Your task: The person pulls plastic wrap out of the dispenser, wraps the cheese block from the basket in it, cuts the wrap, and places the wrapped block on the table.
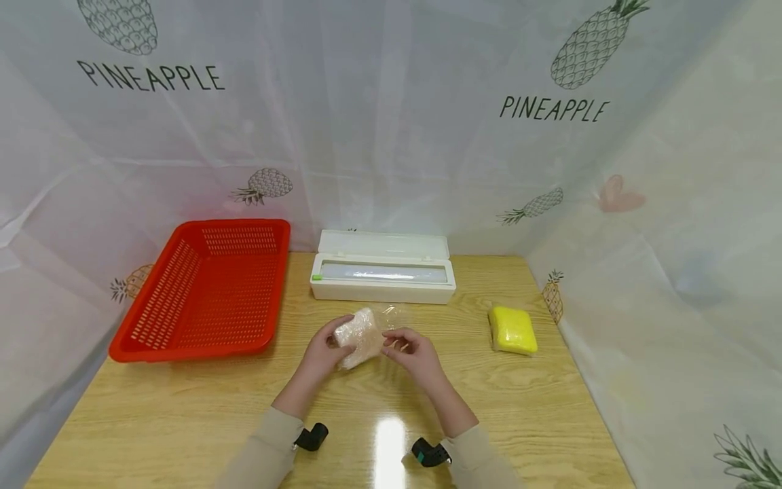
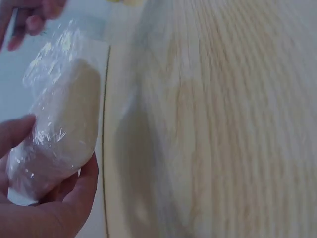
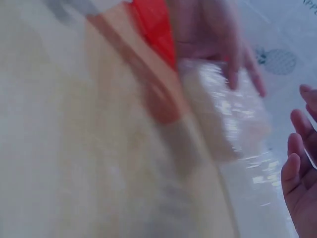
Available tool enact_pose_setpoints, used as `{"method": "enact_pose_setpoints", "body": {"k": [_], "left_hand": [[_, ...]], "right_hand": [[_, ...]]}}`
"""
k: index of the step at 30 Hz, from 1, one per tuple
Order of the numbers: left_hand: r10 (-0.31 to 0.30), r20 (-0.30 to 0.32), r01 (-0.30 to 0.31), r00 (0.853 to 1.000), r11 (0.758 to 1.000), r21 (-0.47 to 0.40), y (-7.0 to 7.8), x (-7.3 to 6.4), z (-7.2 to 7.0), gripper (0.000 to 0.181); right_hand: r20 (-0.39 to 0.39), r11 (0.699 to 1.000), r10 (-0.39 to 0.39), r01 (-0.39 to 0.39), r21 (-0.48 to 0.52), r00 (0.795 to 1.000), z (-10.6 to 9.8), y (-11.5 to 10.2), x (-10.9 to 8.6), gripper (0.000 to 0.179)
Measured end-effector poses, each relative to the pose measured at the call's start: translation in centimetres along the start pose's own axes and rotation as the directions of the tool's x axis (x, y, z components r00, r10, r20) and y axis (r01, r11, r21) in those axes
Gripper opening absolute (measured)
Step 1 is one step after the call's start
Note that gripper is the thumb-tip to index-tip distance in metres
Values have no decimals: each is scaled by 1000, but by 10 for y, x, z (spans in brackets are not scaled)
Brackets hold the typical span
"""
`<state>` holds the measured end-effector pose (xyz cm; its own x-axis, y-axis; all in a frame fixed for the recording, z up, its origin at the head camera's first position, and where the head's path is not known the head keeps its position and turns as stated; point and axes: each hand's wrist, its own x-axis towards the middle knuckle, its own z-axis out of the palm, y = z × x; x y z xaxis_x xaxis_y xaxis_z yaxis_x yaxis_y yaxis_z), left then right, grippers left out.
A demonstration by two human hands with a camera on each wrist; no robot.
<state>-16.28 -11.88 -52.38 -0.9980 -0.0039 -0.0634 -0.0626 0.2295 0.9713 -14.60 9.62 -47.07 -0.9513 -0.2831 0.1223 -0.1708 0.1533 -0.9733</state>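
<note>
My left hand (image 1: 325,350) grips a pale, soft-cornered block (image 1: 362,336) wrapped in clear plastic film, thumb on the near side and fingers round the other. In the left wrist view the crinkled film (image 2: 54,64) juts out past the far end of the block. My right hand (image 1: 415,354) hovers by that loose end of film, its fingers loosely bent. The right wrist view has these fingers (image 3: 294,171) apart from the film, with nothing between them. Both hands are above the wooden table (image 1: 525,407).
A white cling film dispenser (image 1: 383,292) stands at the back with its lid raised and a roll inside. To the left is a red plastic basket (image 1: 277,299). A yellow block (image 1: 513,331) in clear film lies on the right. Pineapple-print sheeting (image 1: 391,136) hangs round the table.
</note>
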Motion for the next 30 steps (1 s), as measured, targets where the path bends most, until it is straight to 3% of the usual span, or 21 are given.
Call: {"method": "enact_pose_setpoints", "body": {"k": [3,8,12,16,19,23,25,26,30], "left_hand": [[5,87,-11,996,998,65,6,3,-5,53],[17,248,-46,969,993,112,13,8,-10,47],[57,372,-125,926,979,161,18,11,-14,44],[111,479,-219,871,960,176,24,14,-16,43],[135,535,-256,834,954,158,27,15,-17,43],[141,578,-269,804,953,141,28,17,-18,44],[146,583,-272,799,953,135,28,18,-19,47],[141,577,-259,805,957,127,28,18,-19,48],[117,517,-186,848,979,84,24,18,-21,58]], "right_hand": [[78,992,-36,45,-118,996,-13,-14,15,24],[198,959,-69,120,-258,978,-26,3,47,22],[308,946,-51,145,-291,950,-31,10,63,23],[400,956,-12,128,-264,916,-34,17,71,24],[454,978,32,66,-198,891,-36,20,74,22],[500,990,120,-70,-119,858,-36,24,74,22],[499,988,153,-115,-105,853,-37,26,73,21],[490,986,163,-126,-108,856,-37,27,72,20],[422,982,189,-162,-99,887,-37,34,67,20]]}}
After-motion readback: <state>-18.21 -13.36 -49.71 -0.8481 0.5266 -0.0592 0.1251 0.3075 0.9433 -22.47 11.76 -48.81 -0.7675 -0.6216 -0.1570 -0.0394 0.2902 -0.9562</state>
